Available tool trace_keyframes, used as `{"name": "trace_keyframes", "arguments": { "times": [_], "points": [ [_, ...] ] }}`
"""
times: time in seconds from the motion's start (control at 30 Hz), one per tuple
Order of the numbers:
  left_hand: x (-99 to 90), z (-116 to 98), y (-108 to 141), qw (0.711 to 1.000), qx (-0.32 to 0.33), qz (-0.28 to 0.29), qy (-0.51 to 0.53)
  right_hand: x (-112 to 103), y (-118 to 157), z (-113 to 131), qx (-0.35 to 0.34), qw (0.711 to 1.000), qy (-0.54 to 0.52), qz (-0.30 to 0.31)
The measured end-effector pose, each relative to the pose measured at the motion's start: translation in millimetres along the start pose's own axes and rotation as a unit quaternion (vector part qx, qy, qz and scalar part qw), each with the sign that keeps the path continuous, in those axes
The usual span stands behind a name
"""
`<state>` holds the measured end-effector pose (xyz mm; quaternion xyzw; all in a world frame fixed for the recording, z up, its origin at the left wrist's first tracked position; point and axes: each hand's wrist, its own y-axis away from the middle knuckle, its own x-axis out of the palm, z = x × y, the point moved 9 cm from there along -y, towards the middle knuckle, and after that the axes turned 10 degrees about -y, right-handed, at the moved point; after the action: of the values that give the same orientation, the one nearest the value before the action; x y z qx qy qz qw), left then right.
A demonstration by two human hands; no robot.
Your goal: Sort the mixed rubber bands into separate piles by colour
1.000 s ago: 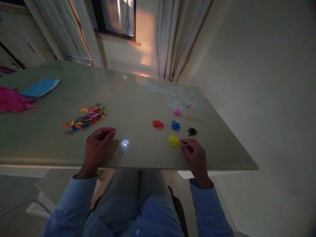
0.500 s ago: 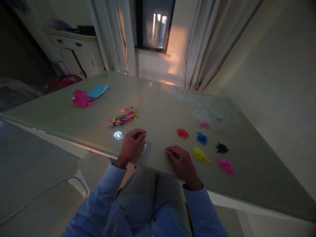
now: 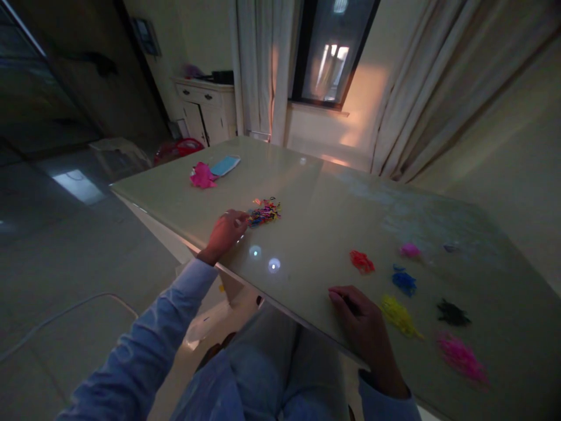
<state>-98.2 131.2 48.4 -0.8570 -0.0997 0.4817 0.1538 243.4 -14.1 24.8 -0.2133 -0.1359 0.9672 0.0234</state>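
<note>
A mixed pile of small coloured rubber bands (image 3: 265, 214) lies left of the middle of the table. My left hand (image 3: 228, 229) is at its left edge, thumb and fingertips together against the nearest bands. Whether a band is between them is too small to see. Near the front edge my right hand (image 3: 360, 313) rests with curled fingers, thumb and forefinger touching; anything inside is hidden. Close to it are a yellow pile (image 3: 398, 316) and a red pile (image 3: 362, 261). Farther right lie a blue pile (image 3: 404, 282), a black pile (image 3: 453, 313) and a bright pink pile (image 3: 461, 356).
The glossy table (image 3: 307, 245) carries a small pink clump (image 3: 411, 251) and a small dark bit (image 3: 450, 248) behind the sorted piles. A blue face mask (image 3: 225, 165) and crumpled pink wrapping (image 3: 203, 175) lie far left. Ceiling lights reflect in the surface.
My left hand has moved left and forward to the mixed pile. My right hand stays by the yellow pile, fingers still curled. The view has swung to the left.
</note>
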Motion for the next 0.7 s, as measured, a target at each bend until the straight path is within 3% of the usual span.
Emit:
{"name": "trace_keyframes", "arguments": {
  "times": [0.13,0.3,0.7],
  "points": [
    [2.5,12,-13,0.993,0.038,0.048,-0.102,-1,-1,1,-0.002,1.0,0.009,-0.002],
    [19.6,11,-18,0.984,0.062,0.099,-0.133,-2,-2,2,-0.007,1.0,0.013,-0.003],
    [12.1,9,-18,0.986,0.094,0.072,-0.116,-2,0,3,-0.005,1.0,0.012,-0.009]
  ]
}}
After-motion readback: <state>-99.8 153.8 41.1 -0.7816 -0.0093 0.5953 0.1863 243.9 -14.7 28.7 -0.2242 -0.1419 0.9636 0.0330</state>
